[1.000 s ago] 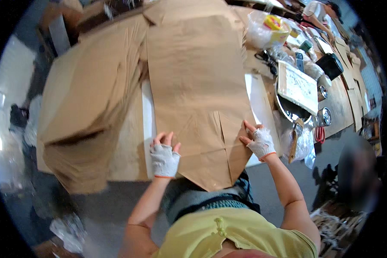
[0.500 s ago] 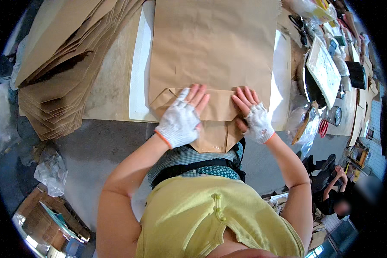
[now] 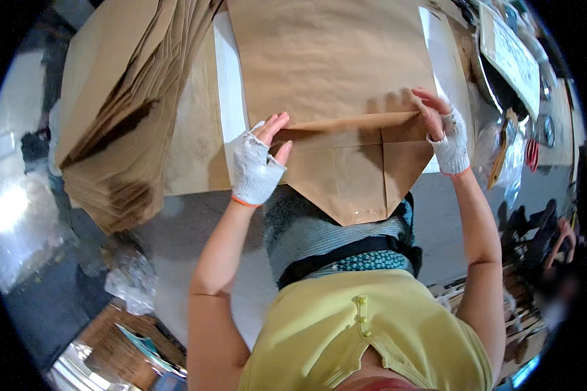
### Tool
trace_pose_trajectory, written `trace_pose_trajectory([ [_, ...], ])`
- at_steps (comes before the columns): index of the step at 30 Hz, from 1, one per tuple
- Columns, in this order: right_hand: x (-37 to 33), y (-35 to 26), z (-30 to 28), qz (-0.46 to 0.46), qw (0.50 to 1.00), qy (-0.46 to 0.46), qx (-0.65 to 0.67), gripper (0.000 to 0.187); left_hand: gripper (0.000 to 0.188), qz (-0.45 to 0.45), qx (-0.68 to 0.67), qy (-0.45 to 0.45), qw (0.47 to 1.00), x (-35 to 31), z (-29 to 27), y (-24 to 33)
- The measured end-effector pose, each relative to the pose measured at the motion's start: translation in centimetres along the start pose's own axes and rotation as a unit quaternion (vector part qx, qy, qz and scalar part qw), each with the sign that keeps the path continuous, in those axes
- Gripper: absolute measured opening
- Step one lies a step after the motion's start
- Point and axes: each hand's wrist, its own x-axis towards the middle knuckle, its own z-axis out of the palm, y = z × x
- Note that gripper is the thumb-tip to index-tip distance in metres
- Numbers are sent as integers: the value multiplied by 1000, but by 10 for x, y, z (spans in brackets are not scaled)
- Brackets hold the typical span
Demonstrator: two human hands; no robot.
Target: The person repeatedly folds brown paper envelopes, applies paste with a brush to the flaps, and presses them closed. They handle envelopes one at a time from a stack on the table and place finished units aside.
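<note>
A large brown paper sheet (image 3: 332, 58) lies on the white-topped table (image 3: 231, 111), its near end folded into a pointed flap (image 3: 355, 179) that hangs over the table's front edge. My left hand (image 3: 257, 163), in a white fingerless glove, presses flat on the left end of the fold line. Wearing the same kind of glove, my right hand (image 3: 443, 133) has its fingertips pressing down on the right end of the fold. Neither hand grips anything.
A thick stack of brown paper sheets (image 3: 120, 111) sits on the table's left side. Trays, a board and plastic bags (image 3: 509, 58) crowd the right. Crumpled plastic (image 3: 134, 283) lies on the floor at the lower left. Another person's hand (image 3: 561, 231) shows at far right.
My hands have slid apart along the fold, the left going left and the right going right. The flap's crease now runs straight between them.
</note>
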Motion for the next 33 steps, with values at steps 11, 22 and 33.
trace_pose_trajectory([
  [11,6,-62,93,-42,993,-93,-54,29,56,12,11,168,986,43,55,29],
  [22,11,-67,102,3,990,-95,103,24,62,-4,6,99,995,40,37,41],
  [33,3,-20,111,-69,992,-63,79,19,31,14,-10,123,992,45,27,29],
])
